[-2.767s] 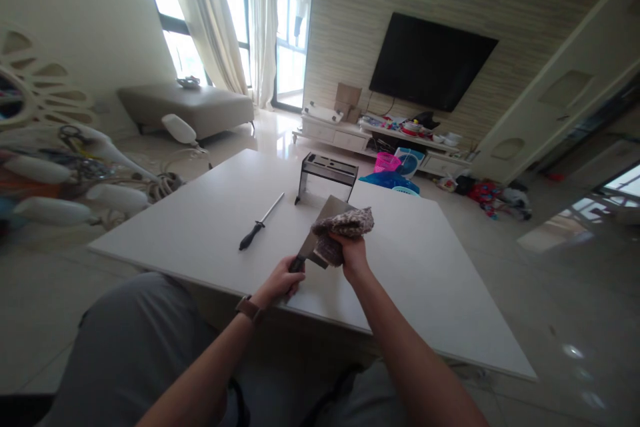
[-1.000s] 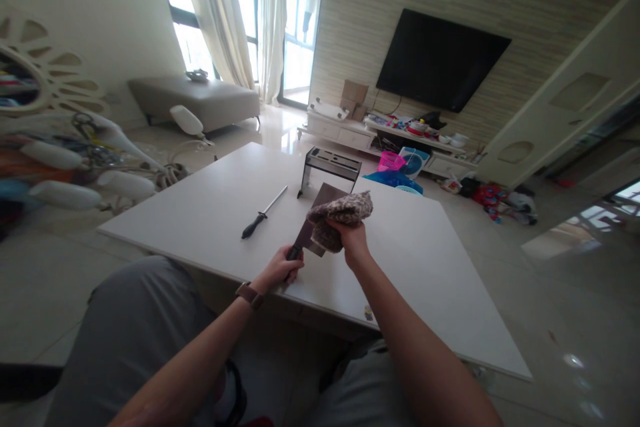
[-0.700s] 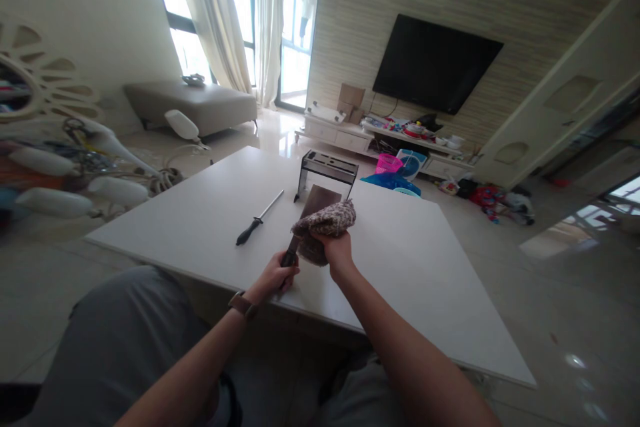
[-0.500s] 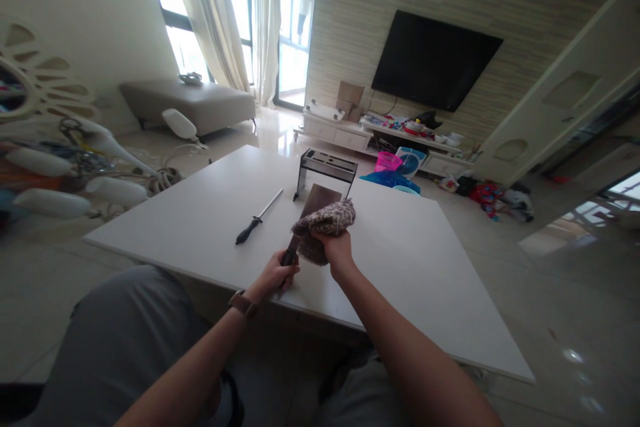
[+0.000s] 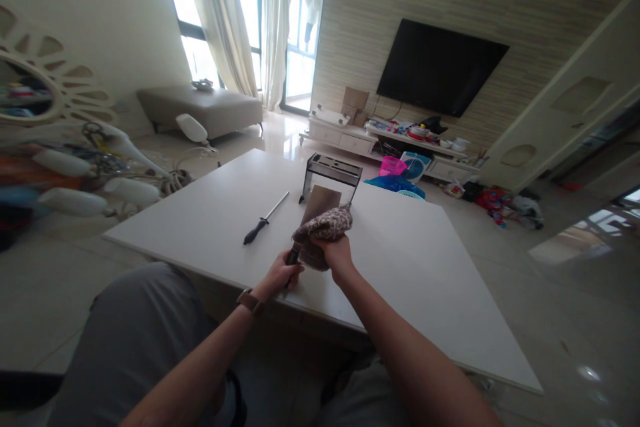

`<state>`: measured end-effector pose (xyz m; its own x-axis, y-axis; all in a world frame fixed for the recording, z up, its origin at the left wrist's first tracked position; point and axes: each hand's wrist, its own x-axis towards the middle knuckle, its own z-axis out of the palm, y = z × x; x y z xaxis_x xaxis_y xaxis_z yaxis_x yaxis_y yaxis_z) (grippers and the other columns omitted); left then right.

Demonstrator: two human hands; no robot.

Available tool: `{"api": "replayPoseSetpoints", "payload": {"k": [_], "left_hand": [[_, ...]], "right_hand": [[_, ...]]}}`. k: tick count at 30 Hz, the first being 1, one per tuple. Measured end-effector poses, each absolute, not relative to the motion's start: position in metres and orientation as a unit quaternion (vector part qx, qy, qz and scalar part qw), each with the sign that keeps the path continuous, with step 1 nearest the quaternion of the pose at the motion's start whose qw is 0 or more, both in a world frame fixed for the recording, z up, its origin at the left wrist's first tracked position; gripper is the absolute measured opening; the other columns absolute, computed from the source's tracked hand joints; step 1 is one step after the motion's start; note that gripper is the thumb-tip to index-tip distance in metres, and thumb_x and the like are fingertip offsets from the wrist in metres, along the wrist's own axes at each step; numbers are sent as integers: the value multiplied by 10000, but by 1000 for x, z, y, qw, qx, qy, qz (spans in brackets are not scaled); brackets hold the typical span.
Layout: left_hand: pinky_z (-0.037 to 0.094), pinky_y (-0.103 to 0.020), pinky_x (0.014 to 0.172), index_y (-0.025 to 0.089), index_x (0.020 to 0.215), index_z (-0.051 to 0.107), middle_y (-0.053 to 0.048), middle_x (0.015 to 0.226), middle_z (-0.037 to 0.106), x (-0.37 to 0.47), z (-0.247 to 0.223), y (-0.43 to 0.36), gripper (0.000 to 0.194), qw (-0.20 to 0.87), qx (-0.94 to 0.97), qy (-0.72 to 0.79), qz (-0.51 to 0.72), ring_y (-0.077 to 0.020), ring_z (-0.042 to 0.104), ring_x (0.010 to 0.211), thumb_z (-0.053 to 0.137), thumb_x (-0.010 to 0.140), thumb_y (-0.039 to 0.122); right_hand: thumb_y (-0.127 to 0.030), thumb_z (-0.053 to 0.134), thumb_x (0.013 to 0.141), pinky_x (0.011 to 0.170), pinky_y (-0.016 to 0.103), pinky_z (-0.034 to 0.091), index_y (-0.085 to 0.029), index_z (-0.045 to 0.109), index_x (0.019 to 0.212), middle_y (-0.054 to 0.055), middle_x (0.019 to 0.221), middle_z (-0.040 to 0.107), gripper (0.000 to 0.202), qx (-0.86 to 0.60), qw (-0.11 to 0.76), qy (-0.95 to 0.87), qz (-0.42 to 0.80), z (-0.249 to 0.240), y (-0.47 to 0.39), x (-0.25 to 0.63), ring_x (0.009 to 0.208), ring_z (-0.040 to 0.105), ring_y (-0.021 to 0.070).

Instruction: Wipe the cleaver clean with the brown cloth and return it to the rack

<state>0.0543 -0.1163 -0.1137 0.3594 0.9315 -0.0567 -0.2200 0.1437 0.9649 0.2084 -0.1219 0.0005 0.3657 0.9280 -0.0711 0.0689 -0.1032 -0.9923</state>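
And the cloth [image 5: 329,223] has slid down the cleaver [image 5: 321,199], right up by the handle [image 5: 293,255] now! The right hand [image 5: 337,256] has come along, closing in on the left hand [image 5: 283,274]; more of the far end shows, and the near corner has vanished under the cloth.

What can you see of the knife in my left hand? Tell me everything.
The knife has a broad, flat, roughly rectangular blade that looks like grey metal, and a dark handle gripped in your left hand. It points away from you, one face toward the camera. A fluffy brown-and-white cloth in your right hand covers the blade's near part; the far part is bare. Whether the blade touches the white table beneath can't be told.
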Motion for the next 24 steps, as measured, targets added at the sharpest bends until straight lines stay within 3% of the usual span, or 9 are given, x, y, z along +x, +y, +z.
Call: {"api": "replayPoseSetpoints", "payload": {"k": [24], "left_hand": [[281, -183, 306, 204, 830, 488, 110, 416, 473, 54, -119, -116, 288, 659, 486, 369, 439, -88, 392, 270, 724, 681, 276]], "right_hand": [[-293, 904, 490, 775, 365, 610, -165, 755, 918, 118, 1000, 805, 471, -616, 530, -417, 407, -7, -124, 213, 935, 767, 308]]}}
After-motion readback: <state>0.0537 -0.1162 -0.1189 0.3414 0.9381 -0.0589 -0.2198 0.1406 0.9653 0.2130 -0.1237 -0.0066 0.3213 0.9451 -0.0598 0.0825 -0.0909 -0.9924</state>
